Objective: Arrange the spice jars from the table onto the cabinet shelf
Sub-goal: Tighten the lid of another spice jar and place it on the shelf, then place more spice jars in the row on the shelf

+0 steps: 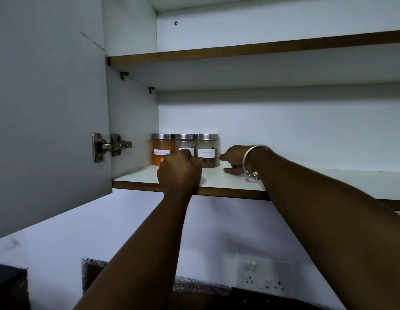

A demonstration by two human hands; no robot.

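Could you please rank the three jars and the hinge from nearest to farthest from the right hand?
1. Right jar, just left of the right hand.
2. Middle jar, one place further left.
3. Orange jar, leftmost of the three.
4. Hinge, far left.

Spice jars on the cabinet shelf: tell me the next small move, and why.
Probably draw both hands back off the shelf. The orange jar, middle jar and right jar already stand upright in a close row at its back left. The left hand curls before the middle jar, the right hand lies beside the right jar; neither clearly grips one.
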